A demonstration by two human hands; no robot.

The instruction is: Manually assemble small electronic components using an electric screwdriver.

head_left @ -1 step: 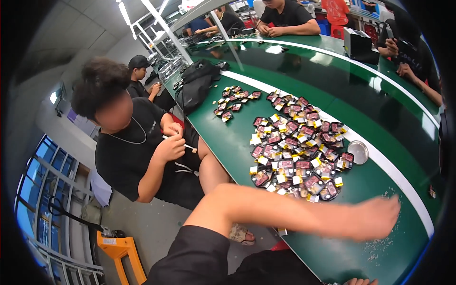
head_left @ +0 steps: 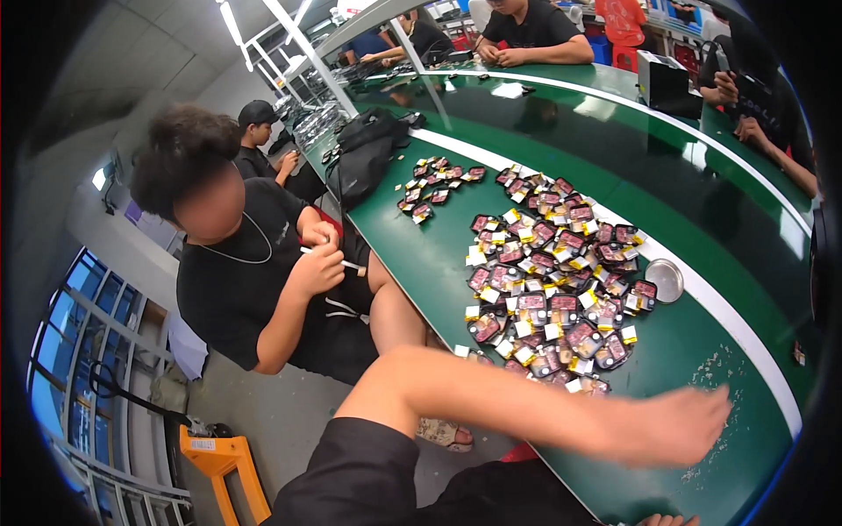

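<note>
Fingers of your left hand [head_left: 680, 425] are blurred, stretched flat and together over the green tabletop [head_left: 438, 254], holding nothing as far as you can see; they rest on or just above a scatter of pale crumbs and scraps [head_left: 715, 373]. Your right hand [head_left: 671, 521] only peeks in at the lower edge, so you cannot tell its state. Just beyond your forearm lies the big heap of small dark flat parts with yellow and white tabs [head_left: 548, 280], with a round metal dish [head_left: 664, 279] beside it. Farther off sits a smaller batch of the same parts [head_left: 434, 184]. Judging by that, most of the pile looks still unworked.
</note>
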